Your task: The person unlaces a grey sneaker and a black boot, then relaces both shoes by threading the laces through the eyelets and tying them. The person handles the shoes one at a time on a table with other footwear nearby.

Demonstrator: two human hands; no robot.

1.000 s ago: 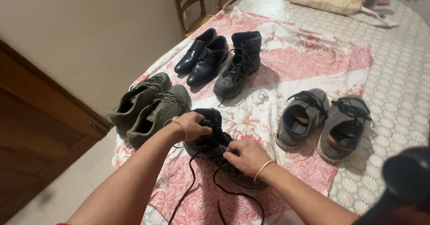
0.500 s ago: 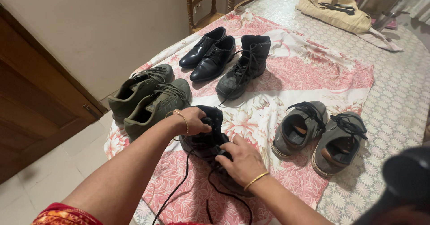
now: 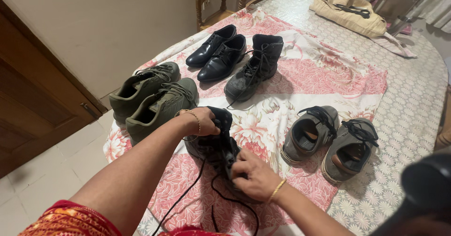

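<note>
My left hand (image 3: 203, 122) grips the black boot's (image 3: 217, 147) collar; my right hand (image 3: 251, 175) pinches its laces (image 3: 188, 196) on the floral cloth (image 3: 324, 81).

A boot (image 3: 213, 144) is lying on the cloth (image 3: 329, 76) under the fingers (image 3: 242, 170) of both hands. A sneaker pair (image 3: 150, 97) is sitting just left of them, another pair (image 3: 331, 139) to their right. Beyond the fingers, a second boot (image 3: 256, 67) and two dress shoes (image 3: 217, 53) are standing. A bag (image 3: 350, 15) is lying far behind, on the table (image 3: 413, 104).
</note>
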